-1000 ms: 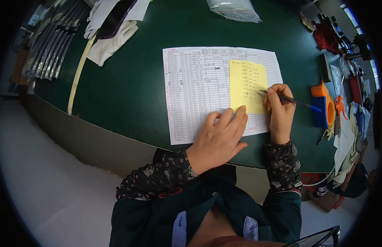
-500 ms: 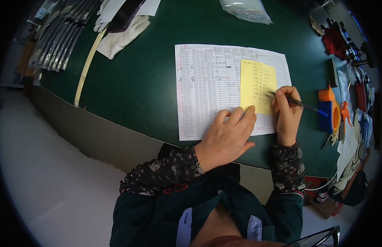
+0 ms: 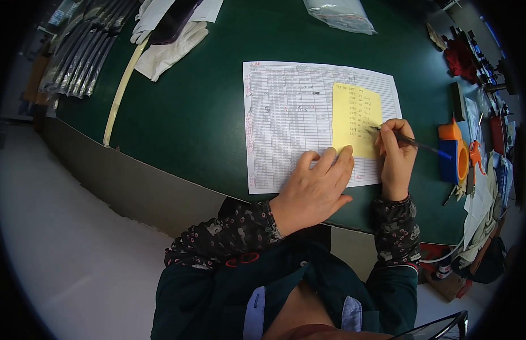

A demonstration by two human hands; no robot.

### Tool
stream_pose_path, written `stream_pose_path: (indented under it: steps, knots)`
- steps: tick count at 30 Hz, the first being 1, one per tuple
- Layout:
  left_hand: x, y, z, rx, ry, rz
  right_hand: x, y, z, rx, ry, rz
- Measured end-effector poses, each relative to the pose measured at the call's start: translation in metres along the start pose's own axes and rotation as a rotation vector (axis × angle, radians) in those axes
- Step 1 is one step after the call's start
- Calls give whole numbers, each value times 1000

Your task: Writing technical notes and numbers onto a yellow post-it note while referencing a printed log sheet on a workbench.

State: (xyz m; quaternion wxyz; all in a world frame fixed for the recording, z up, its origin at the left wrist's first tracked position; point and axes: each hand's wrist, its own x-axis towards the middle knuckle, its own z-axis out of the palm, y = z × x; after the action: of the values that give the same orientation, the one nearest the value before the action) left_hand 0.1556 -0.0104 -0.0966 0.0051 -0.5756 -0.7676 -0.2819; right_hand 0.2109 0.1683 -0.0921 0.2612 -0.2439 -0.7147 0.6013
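A yellow note [image 3: 348,122] with handwritten lines lies on a white printed table sheet [image 3: 274,147] in front of me. My right hand [image 3: 397,156] is closed round a dark pen [image 3: 426,147], whose tip is at the right part of the note's writing. My left hand [image 3: 316,187] lies flat with its fingers spread on the sheet, its fingertips at the lower left edge of the note. Nothing is gripped by it.
A blue and orange tape dispenser [image 3: 448,147] stands to the right, beside an orange-handled tool [image 3: 475,154]. At the far left are stacked dark wrapped packages [image 3: 84,62], white gloves [image 3: 166,56] and a dark phone [image 3: 172,24]. A clear plastic bag [image 3: 340,14] lies at the back.
The sheet and note appear a few pixels further right, along with my left hand. My right hand and the pen have hardly moved.
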Motion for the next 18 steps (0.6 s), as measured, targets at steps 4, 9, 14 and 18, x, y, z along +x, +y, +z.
stream_pose_path:
  steps: [4,9,14,18]
  knots:
    - [0,0,0,-1,14,1,0,1,0,-19,11,-5]
    - [0,0,1,16,46,14,-2,-10,3,42,75,-9]
    - [0,0,3,18,62,14,-11,-33,14,30,45,-59]
    - [0,-2,1,-5,106,18,-16,-49,52,128,-189,6]
